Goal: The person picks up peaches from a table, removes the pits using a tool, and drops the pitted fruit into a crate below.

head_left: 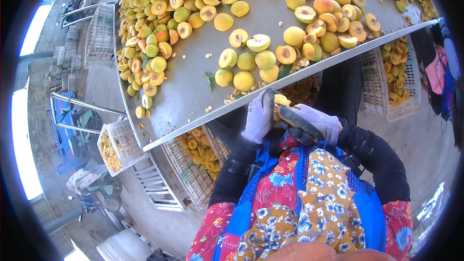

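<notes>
**Both gloves on 1 fruit, just off the table's near edge**

Floral apron (326, 198) nearest me, dark sleeves running out to the gloves. Left hand (258, 116): lilac glove, fingers closed, pinching the left side of the yellow fruit (282, 100). Right hand (311, 123): dark-palmed glove, fingers bent, pinching the same fruit from the right. Fruit sits between my 2 hands; can't tell if it's whole or split, fingers cover too much.

Metal table (188, 84) right past that: loose fruit near the rim, some cut with pits showing, 1 green leaf (210, 80) left of them. Bigger pile (157, 7) at far left.

Crates of fruit: 1 below the table (179, 171), left of my legs; 1 to the right (373, 75); 1 tipped-looking at left (128, 137). Beyond: blue vehicle (64, 128), parked.
</notes>
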The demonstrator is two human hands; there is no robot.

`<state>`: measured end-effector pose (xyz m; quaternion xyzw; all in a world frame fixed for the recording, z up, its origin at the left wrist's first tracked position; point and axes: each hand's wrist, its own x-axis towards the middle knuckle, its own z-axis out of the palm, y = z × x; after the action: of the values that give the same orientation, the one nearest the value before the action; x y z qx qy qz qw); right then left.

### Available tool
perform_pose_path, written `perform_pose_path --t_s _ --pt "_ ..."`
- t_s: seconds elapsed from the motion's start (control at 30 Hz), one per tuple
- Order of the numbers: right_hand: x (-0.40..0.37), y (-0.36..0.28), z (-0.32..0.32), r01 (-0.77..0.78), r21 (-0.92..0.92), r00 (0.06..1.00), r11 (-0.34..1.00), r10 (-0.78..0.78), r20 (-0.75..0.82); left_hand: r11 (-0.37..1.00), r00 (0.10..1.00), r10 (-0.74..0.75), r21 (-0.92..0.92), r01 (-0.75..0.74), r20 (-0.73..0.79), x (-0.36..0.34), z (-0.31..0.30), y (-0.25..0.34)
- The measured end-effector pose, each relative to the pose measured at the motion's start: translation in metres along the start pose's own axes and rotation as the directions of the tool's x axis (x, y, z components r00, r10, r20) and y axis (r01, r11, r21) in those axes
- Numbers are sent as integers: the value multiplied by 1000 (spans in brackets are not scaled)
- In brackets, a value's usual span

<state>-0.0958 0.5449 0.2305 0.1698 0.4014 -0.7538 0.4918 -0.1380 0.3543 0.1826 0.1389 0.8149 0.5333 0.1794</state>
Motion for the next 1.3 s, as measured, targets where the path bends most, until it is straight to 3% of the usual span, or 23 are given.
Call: perform_pose_path --t_s 0.1,0.2,0.23,0.27,0.3,0.33,0.47,0.57,0.63,0.67,0.73,0.77,0.83,0.87,0.9,0.97,1.07,1.17,1.3 --pt "-2 1 -1 -2 -109 1000 994 0 -16 838 943 321 438 -327 89 -2 -5 -15" --pt "-3 1 0 24 -159 999 987 -29 -34 864 933 252 375 -336 256 4 -14 -19" --pt "-3 2 1 35 -163 998 986 -43 -46 970 976 91 204 -133 200 2 -13 -17" --pt "-1 4 0 18 -34 1000 999 -19 -25 997 981 -79 16 77 175 2 -12 -4" --pt "2 5 -2 0 92 1000 996 0 -1 944 952 -246 -177 278 181 3 -10 3" --pt "3 7 -4 -23 217 1000 976 17 26 999 995 8 -37 -5 99 -2 -7 1" --pt "-1 5 -4 -214 495 951 842 63 304 959 975 -36 -280 -29 -221 -15 15 17" --pt "4 12 -1 -272 578 917 769 25 398 959 932 98 -218 -183 -349 -15 21 11" --pt "9 21 -4 -331 634 874 699 -27 486 944 944 84 -277 -178 -319 -14 20 11" --pt "5 15 1 -245 566 926 787 18 376 936 951 76 -306 -171 -298 -14 20 10" --pt "-8 1 15 -105 372 990 922 62 126 951 981 -64 -308 5 -182 -11 17 5" --pt "-7 4 14 -160 463 974 872 64 217 949 983 -133 -302 89 -128 -8 16 2" --pt "2 14 3 -279 606 922 745 30 387 930 976 -104 -366 27 -193 -12 21 4" --pt "7 21 -1 -409 653 828 638 -41 559 900 970 -85 -434 -24 -229 -16 24 14" --pt "9 26 -5 -415 662 820 624 -57 569 864 961 -68 -498 -77 -267 -17 26 20" --pt "9 29 -3 -431 677 804 597 -89 589 894 981 -77 -448 -11 -179 -18 24 10" --pt "-7 15 7 -233 498 959 835 112 261 944 990 -105 -323 71 -91 -18 19 13" --pt "3 29 -2 -491 653 780 577 -42 624 826 990 -69 -564 -14 -125 -20 21 17" --pt "3 29 11 -109 566 966 817 -48 256 883 966 -178 -464 73 -187 -13 28 12"
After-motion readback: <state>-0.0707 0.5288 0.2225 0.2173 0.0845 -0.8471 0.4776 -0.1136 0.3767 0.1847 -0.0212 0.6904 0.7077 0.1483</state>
